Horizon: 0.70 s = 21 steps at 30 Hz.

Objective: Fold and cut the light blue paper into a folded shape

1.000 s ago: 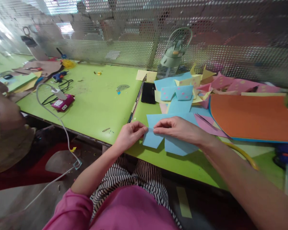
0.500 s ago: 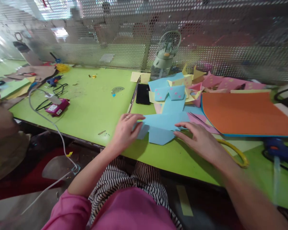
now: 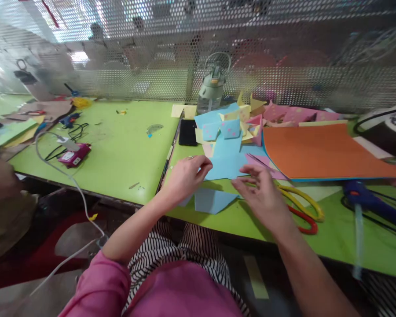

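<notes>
My left hand (image 3: 188, 175) hovers over the left end of a light blue paper sheet (image 3: 222, 164). Its thumb and fingers are pinched together; anything between them is hidden. On the other side of the sheet my right hand (image 3: 262, 191) is raised, its thumb and fingers curved and apart, with nothing seen in them. Between the hands and the table's front edge lies a cut blue paper piece (image 3: 214, 200) with angled sides. Scissors with yellow and red handles (image 3: 305, 207) lie beside my right wrist, partly covered by it.
Behind the hands are a black phone (image 3: 188, 132), a green-topped bottle (image 3: 211, 90) and folded pastel papers with pink dots (image 3: 230, 128). Orange sheets (image 3: 326, 152) and a blue glue gun (image 3: 366, 200) lie at right. A pink power adapter (image 3: 74, 155) with a cable sits at left, near another person.
Both hands have lifted off the blue paper. My left fingers have closed into a pinch. The cut blue piece now lies separated from the larger sheet, and the red scissor handle shows.
</notes>
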### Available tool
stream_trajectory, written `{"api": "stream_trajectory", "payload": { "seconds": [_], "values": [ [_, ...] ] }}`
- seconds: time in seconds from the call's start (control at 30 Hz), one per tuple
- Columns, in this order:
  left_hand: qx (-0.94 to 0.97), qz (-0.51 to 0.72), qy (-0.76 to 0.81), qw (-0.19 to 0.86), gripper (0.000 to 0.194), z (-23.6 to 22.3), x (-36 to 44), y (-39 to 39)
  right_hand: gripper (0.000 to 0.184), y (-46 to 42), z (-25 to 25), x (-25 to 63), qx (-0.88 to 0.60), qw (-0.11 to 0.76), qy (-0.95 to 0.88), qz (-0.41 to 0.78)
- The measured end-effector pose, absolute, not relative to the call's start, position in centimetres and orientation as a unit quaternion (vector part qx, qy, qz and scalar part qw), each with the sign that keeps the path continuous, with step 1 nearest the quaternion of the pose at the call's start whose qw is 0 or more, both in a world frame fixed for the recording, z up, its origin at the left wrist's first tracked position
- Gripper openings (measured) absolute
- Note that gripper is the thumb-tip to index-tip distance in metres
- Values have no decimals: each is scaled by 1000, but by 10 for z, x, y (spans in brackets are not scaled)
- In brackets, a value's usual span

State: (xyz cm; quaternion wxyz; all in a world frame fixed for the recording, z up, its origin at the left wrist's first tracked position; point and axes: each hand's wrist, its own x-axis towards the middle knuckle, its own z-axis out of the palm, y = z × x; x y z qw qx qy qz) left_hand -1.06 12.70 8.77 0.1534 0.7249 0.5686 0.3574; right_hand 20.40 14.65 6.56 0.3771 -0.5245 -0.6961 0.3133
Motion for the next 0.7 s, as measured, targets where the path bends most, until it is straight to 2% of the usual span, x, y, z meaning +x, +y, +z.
{"api": "stream_trajectory", "payload": {
  "seconds": [0.13,0.23,0.3,0.4,0.5,0.57,0.7],
  "values": [
    [796,230,543,140,18,80,-12,118,49,148,57,199,-485,318,-779,240],
    [817,167,530,152,10,80,-13,116,44,145,58,200,-463,356,-785,206],
    [799,225,531,170,8,85,-15,115,43,141,62,201,-470,419,-755,185],
    [721,414,516,206,7,97,-17,112,45,133,70,198,-467,512,-691,205],
    [623,556,477,274,9,102,-18,108,48,128,77,191,-430,538,-675,265],
    [573,596,458,325,13,99,-17,107,39,126,81,185,-411,524,-694,273],
    [528,609,438,397,18,89,-19,104,10,125,88,173,-398,519,-723,221]
  ]
}}
